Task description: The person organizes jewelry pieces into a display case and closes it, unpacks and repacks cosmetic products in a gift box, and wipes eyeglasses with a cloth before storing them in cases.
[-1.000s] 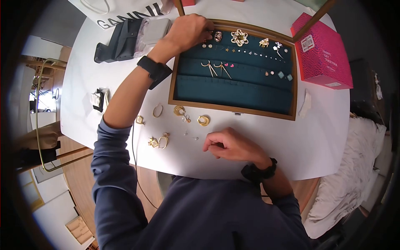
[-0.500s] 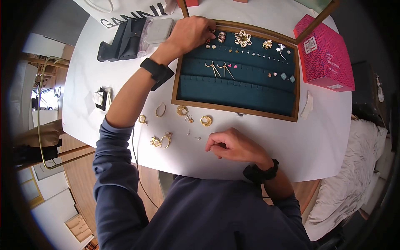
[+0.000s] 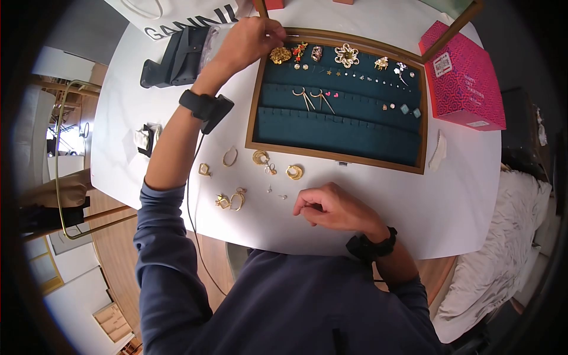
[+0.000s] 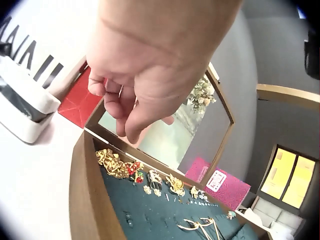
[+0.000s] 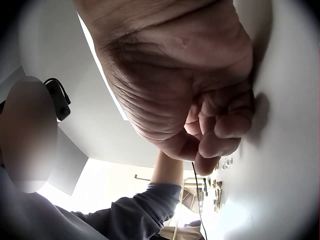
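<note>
My left hand [image 3: 253,42] hovers at the back left corner of a wooden jewellery box [image 3: 335,156], its fingers loosely bent. In the left wrist view the fingertips [image 4: 133,134] are above the box's back edge with nothing seen between them. Below them, on the dark green lining, a clustered gold brooch [image 3: 280,55] sits in the corner beside a red and gold brooch [image 3: 300,52]. Along the same back row is a flower brooch [image 3: 347,55]; hoop earrings with long bars [image 3: 305,98] are farther forward. My right hand [image 3: 331,206] rests on the white table, fingers loosely curled, near a gold hoop earring [image 3: 294,172].
Loose gold earrings [image 3: 231,200] lie on the table in front of the box. A pink box [image 3: 464,77] stands to its right; a black case [image 3: 177,59] and a white paper bag [image 3: 177,12] are at the back left. The glass lid [image 4: 210,120] stands raised.
My left hand has drawn back and left from the corner of the jewellery box, uncovering the gold brooch and the red and gold one. The right hand stays put.
</note>
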### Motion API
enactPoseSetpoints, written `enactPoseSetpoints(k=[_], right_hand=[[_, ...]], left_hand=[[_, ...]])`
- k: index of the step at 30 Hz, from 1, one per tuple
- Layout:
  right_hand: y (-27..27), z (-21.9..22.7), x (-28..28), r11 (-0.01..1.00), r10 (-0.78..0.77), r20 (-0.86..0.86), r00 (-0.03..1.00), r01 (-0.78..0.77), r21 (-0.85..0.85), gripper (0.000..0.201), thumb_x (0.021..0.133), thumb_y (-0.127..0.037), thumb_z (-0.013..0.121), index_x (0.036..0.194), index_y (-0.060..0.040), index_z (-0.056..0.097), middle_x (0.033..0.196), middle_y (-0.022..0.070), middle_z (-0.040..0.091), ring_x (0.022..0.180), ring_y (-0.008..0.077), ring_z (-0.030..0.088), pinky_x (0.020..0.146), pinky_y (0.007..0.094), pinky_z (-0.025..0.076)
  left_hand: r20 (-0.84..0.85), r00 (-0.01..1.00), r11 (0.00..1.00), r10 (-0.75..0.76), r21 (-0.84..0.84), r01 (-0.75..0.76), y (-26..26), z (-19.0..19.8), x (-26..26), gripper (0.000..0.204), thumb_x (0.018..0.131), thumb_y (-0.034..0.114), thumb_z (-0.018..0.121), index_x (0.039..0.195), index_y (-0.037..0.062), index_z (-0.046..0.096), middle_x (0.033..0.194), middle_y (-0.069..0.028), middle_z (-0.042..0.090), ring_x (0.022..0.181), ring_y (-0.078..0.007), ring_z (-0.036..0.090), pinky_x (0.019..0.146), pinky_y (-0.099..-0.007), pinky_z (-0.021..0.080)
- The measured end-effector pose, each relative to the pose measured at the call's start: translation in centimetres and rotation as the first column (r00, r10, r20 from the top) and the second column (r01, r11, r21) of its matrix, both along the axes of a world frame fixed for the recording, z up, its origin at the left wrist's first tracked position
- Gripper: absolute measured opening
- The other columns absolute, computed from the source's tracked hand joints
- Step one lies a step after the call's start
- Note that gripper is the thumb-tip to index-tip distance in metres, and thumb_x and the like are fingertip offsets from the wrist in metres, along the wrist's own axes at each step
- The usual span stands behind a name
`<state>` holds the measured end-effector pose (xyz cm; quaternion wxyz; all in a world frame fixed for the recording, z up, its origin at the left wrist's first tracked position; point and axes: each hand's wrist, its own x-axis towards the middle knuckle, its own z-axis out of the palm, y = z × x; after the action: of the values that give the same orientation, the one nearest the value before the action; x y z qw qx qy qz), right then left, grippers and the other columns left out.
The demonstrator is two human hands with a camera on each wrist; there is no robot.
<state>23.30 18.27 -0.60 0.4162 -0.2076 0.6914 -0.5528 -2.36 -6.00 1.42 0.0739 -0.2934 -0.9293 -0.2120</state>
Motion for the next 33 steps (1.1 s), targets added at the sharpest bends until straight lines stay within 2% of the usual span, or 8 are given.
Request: enactPoseSetpoints(k=[4,11,21,24,27,28,30,33], right_hand=[[-0.1,-0.3,0.2,1.000,-0.014,-0.010,1.000,0.014,-0.023,0.017,0.092,-0.003,0.055,0.099,0.0023,0.070,0.072,0.0082,0.069,0.065,0.0144,0.067,0.062,0.0303,0.051],[0.0,-0.1,0.1,1.000,-0.012,-0.009,1.000,0.012,-0.018,0.017,0.092,-0.002,0.055,0.099,0.0024,0.070,0.073,0.0081,0.068,0.065,0.0141,0.068,0.062,0.0299,0.051],[0.0,-0.2,0.2,1.000,-0.014,-0.012,1.000,0.014,-0.022,0.017,0.093,-0.003,0.055,0.099,0.0024,0.070,0.073,0.0081,0.068,0.066,0.0138,0.068,0.063,0.0294,0.052],[0.0,-0.4,0.2,1.000,-0.018,-0.004,1.000,0.018,-0.022,0.017,0.093,-0.003,0.055,0.099,0.0023,0.070,0.073,0.0080,0.068,0.066,0.0138,0.068,0.063,0.0294,0.052],[0.1,-0.5,0.1,0.999,-0.016,-0.001,1.000,0.016,-0.028,0.017,0.093,-0.004,0.056,0.099,0.0022,0.070,0.072,0.0079,0.068,0.065,0.0139,0.068,0.063,0.0294,0.052],[0.1,-0.5,0.1,1.000,-0.013,-0.005,1.000,0.012,-0.028,0.017,0.093,-0.004,0.056,0.099,0.0022,0.070,0.071,0.0079,0.068,0.065,0.0140,0.068,0.063,0.0294,0.052],[0.0,-0.4,0.2,0.999,-0.024,-0.002,1.000,0.024,-0.031,0.016,0.093,-0.004,0.056,0.099,0.0022,0.070,0.071,0.0080,0.068,0.065,0.0140,0.068,0.062,0.0294,0.052],[0.1,-0.8,0.4,0.999,-0.027,-0.009,1.000,0.027,-0.041,0.016,0.094,-0.003,0.056,0.100,0.0019,0.070,0.070,0.0066,0.068,0.065,0.0120,0.067,0.061,0.0276,0.050]], left_hand=[[-0.064,0.988,0.990,-0.137,-0.032,0.135,-0.7,-0.3,0.7,0.021,0.084,0.016,0.081,0.102,0.0058,0.079,0.100,-0.0108,0.078,0.092,-0.0293,0.072,0.085,-0.0385,0.057],[-0.155,0.980,0.975,-0.128,-0.202,0.096,-0.2,-1.2,1.8,0.036,0.083,0.024,0.083,0.114,0.0079,0.077,0.108,-0.0137,0.074,0.101,-0.0319,0.068,0.093,-0.0411,0.053],[-0.276,0.957,0.991,-0.087,-0.121,0.055,0.2,-1.8,1.8,0.042,0.077,0.014,0.075,0.118,0.0027,0.072,0.106,-0.0181,0.072,0.099,-0.0333,0.069,0.095,-0.0404,0.055],[-0.227,0.972,0.998,-0.064,-0.043,0.056,-0.5,0.0,3.6,0.043,0.075,0.012,0.074,0.116,0.0029,0.071,0.108,-0.0168,0.071,0.098,-0.0313,0.070,0.093,-0.0392,0.056],[0.067,0.985,0.986,-0.162,0.045,0.159,-1.3,1.9,8.0,0.047,0.071,0.008,0.074,0.117,0.0014,0.070,0.113,-0.0158,0.068,0.098,-0.0282,0.071,0.092,-0.0379,0.057],[0.132,0.968,0.976,-0.213,0.083,0.204,-1.3,2.3,9.6,0.049,0.068,0.006,0.074,0.116,0.0010,0.071,0.114,-0.0171,0.068,0.100,-0.0319,0.069,0.095,-0.0386,0.056],[0.125,0.941,0.947,-0.316,-0.020,0.321,-1.6,2.0,11.6,0.047,0.067,0.004,0.077,0.114,0.0009,0.072,0.114,-0.0182,0.068,0.105,-0.0356,0.066,0.096,-0.0405,0.055],[0.155,0.936,0.944,-0.317,-0.043,0.327,-1.4,1.0,12.6,0.040,0.069,0.004,0.082,0.107,-0.0002,0.072,0.107,-0.0169,0.069,0.101,-0.0354,0.066,0.093,-0.0413,0.053]])
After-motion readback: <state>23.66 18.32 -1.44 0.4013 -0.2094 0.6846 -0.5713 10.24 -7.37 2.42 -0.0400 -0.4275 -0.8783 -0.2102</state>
